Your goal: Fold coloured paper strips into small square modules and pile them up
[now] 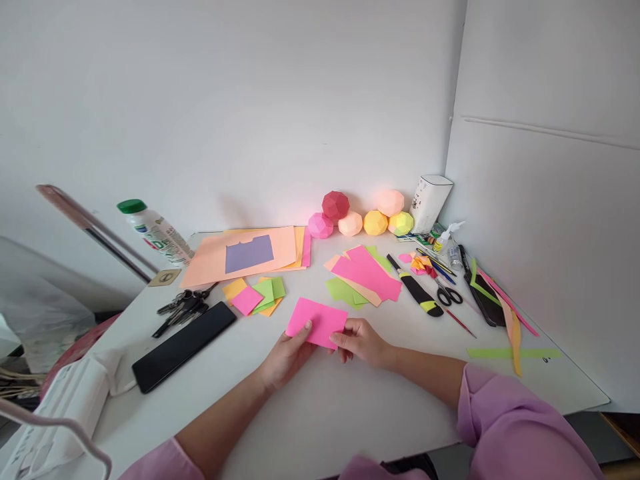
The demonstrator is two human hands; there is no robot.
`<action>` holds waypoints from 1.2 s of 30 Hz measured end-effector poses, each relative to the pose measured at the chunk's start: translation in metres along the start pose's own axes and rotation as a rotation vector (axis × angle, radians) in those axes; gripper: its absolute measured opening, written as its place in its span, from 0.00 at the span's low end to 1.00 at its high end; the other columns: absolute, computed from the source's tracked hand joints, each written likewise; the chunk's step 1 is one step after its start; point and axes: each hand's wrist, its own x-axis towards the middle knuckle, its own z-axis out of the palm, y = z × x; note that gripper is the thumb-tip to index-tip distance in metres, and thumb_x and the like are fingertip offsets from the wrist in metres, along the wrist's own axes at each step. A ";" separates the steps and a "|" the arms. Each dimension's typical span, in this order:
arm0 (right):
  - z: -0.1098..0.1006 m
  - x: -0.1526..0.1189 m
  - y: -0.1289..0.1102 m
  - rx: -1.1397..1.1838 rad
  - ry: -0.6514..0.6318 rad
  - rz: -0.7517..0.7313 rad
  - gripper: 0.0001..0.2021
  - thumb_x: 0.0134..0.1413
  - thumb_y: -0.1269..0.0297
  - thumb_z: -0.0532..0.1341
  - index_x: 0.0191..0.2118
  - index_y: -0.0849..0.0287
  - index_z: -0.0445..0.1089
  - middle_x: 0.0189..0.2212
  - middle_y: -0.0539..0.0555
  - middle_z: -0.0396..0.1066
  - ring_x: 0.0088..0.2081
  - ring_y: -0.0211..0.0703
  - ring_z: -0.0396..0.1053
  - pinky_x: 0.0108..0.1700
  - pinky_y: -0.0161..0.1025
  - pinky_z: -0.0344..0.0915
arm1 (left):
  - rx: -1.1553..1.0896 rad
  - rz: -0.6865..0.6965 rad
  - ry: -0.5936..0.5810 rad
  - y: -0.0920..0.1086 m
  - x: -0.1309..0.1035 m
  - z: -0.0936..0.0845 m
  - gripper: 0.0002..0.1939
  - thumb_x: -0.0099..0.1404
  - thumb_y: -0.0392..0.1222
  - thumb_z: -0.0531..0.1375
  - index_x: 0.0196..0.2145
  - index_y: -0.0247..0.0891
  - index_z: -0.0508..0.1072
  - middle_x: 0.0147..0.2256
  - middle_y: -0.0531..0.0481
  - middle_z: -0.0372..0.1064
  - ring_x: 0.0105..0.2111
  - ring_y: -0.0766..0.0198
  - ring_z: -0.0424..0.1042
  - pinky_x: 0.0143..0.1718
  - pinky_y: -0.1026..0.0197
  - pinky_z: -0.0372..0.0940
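Note:
A flat rectangle of bright pink paper (316, 321) is held up over the near middle of the table. My left hand (293, 350) grips its lower left edge, thumb on top and fingers beneath. At the right edge, my right hand (361, 341) pinches the lower corner between thumb and fingers. Just beyond, to the left, lie small pink, green and orange paper squares (249, 300). Larger pink, peach and green paper offcuts (367, 272) are heaped beyond it to the right.
Right of the offcuts are a utility knife (417, 290), scissors (447, 291), pencils and glue bottles (443, 240). Faceted paper balls (350, 223) stand along the wall. Peach sheets (210, 257), keys (186, 305), a black flat bar (185, 347) and a white power strip (70, 407) are at left.

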 end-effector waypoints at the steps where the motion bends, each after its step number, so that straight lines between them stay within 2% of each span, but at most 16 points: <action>1: 0.001 -0.001 0.001 -0.039 -0.014 -0.007 0.11 0.52 0.59 0.56 0.29 0.64 0.66 0.27 0.54 0.70 0.20 0.31 0.63 0.21 0.31 0.58 | -0.006 -0.021 0.021 0.000 0.000 0.001 0.16 0.61 0.48 0.55 0.38 0.32 0.71 0.34 0.41 0.72 0.37 0.55 0.70 0.39 0.53 0.64; 4: 0.003 -0.005 0.007 -0.137 -0.008 -0.084 0.05 0.52 0.67 0.54 0.34 0.62 0.64 0.26 0.51 0.67 0.24 0.33 0.64 0.25 0.31 0.62 | -0.034 -0.055 0.167 -0.003 0.000 -0.004 0.17 0.60 0.47 0.57 0.42 0.33 0.69 0.37 0.42 0.72 0.38 0.55 0.71 0.38 0.55 0.67; 6: 0.001 -0.007 0.012 -0.240 0.038 -0.198 0.11 0.50 0.73 0.53 0.42 0.61 0.60 0.29 0.51 0.66 0.24 0.33 0.64 0.25 0.31 0.62 | -0.053 -0.068 0.260 -0.004 0.002 -0.011 0.18 0.58 0.45 0.60 0.44 0.33 0.67 0.39 0.42 0.72 0.39 0.54 0.71 0.38 0.56 0.68; 8: -0.004 -0.005 0.016 -0.415 0.123 -0.378 0.19 0.47 0.76 0.53 0.48 0.60 0.55 0.33 0.54 0.66 0.26 0.34 0.65 0.23 0.31 0.61 | -0.062 -0.095 0.291 -0.003 0.003 -0.016 0.19 0.58 0.43 0.60 0.45 0.34 0.66 0.41 0.41 0.72 0.40 0.54 0.72 0.38 0.57 0.68; 10: -0.009 -0.002 0.018 -0.627 0.205 -0.604 0.21 0.47 0.75 0.54 0.50 0.60 0.54 0.39 0.59 0.65 0.34 0.39 0.66 0.26 0.34 0.64 | -0.054 -0.143 0.264 -0.003 0.004 -0.019 0.19 0.58 0.41 0.60 0.46 0.34 0.66 0.42 0.41 0.71 0.40 0.54 0.72 0.36 0.57 0.69; 12: -0.013 0.001 0.017 -0.807 0.220 -0.810 0.17 0.49 0.74 0.55 0.47 0.59 0.59 0.43 0.61 0.63 0.42 0.44 0.64 0.32 0.38 0.66 | -0.035 -0.186 0.206 -0.002 0.003 -0.020 0.18 0.58 0.41 0.60 0.46 0.35 0.66 0.42 0.41 0.72 0.39 0.54 0.72 0.34 0.57 0.69; 14: -0.015 0.003 0.015 -0.897 0.193 -0.945 0.09 0.52 0.72 0.56 0.41 0.58 0.65 0.42 0.60 0.65 0.43 0.45 0.63 0.37 0.41 0.67 | -0.008 -0.220 0.140 -0.002 0.002 -0.018 0.18 0.58 0.41 0.60 0.46 0.34 0.67 0.41 0.40 0.72 0.38 0.53 0.73 0.31 0.58 0.69; 16: -0.015 0.003 0.012 -0.905 0.153 -1.005 0.05 0.55 0.70 0.56 0.35 0.58 0.68 0.38 0.58 0.68 0.40 0.42 0.64 0.39 0.41 0.67 | 0.031 -0.248 0.076 -0.001 0.000 -0.017 0.18 0.58 0.42 0.60 0.45 0.33 0.68 0.39 0.38 0.73 0.35 0.52 0.74 0.28 0.57 0.69; 21: -0.012 0.002 0.006 -0.792 0.095 -1.001 0.06 0.57 0.66 0.56 0.33 0.60 0.69 0.28 0.56 0.71 0.34 0.40 0.66 0.36 0.39 0.67 | 0.152 -0.284 -0.066 0.001 0.000 -0.018 0.16 0.58 0.45 0.59 0.39 0.29 0.72 0.31 0.39 0.74 0.28 0.54 0.74 0.26 0.57 0.68; 24: -0.010 0.002 0.005 -0.715 0.100 -0.948 0.06 0.56 0.66 0.56 0.33 0.60 0.69 0.25 0.55 0.71 0.31 0.39 0.67 0.35 0.39 0.67 | 0.213 -0.285 -0.107 0.003 0.000 -0.019 0.16 0.59 0.47 0.57 0.34 0.29 0.74 0.31 0.39 0.74 0.29 0.55 0.74 0.27 0.58 0.68; 27: -0.008 0.001 0.004 -0.637 0.131 -0.851 0.06 0.56 0.66 0.57 0.32 0.60 0.69 0.22 0.53 0.70 0.29 0.38 0.67 0.34 0.38 0.67 | 0.272 -0.308 -0.123 0.003 0.000 -0.019 0.16 0.60 0.47 0.56 0.33 0.30 0.75 0.31 0.39 0.74 0.29 0.55 0.74 0.28 0.57 0.67; 29: -0.007 0.001 0.002 -0.600 0.179 -0.753 0.06 0.55 0.66 0.57 0.31 0.60 0.70 0.24 0.54 0.69 0.30 0.39 0.66 0.34 0.38 0.67 | 0.327 -0.321 -0.157 0.003 -0.001 -0.019 0.14 0.59 0.45 0.56 0.34 0.31 0.75 0.31 0.40 0.74 0.29 0.54 0.74 0.29 0.56 0.68; 32: -0.005 0.000 -0.002 -0.581 0.285 -0.630 0.07 0.53 0.65 0.58 0.28 0.60 0.71 0.38 0.59 0.67 0.41 0.44 0.65 0.40 0.42 0.67 | 0.406 -0.323 -0.245 0.004 -0.003 -0.017 0.12 0.58 0.42 0.56 0.34 0.32 0.75 0.32 0.40 0.74 0.30 0.54 0.74 0.29 0.57 0.68; 34: -0.004 0.000 -0.003 -0.541 0.260 -0.564 0.07 0.52 0.65 0.59 0.28 0.60 0.71 0.42 0.60 0.65 0.44 0.45 0.64 0.43 0.43 0.66 | 0.441 -0.323 -0.302 0.005 -0.004 -0.015 0.12 0.58 0.40 0.55 0.33 0.32 0.76 0.32 0.39 0.74 0.30 0.55 0.74 0.29 0.58 0.67; 36: -0.004 0.000 -0.002 -0.476 0.175 -0.501 0.07 0.53 0.66 0.57 0.29 0.60 0.71 0.38 0.58 0.68 0.39 0.41 0.67 0.39 0.39 0.67 | 0.457 -0.330 -0.331 0.006 -0.004 -0.014 0.12 0.58 0.41 0.55 0.33 0.32 0.76 0.32 0.39 0.74 0.30 0.56 0.74 0.29 0.59 0.67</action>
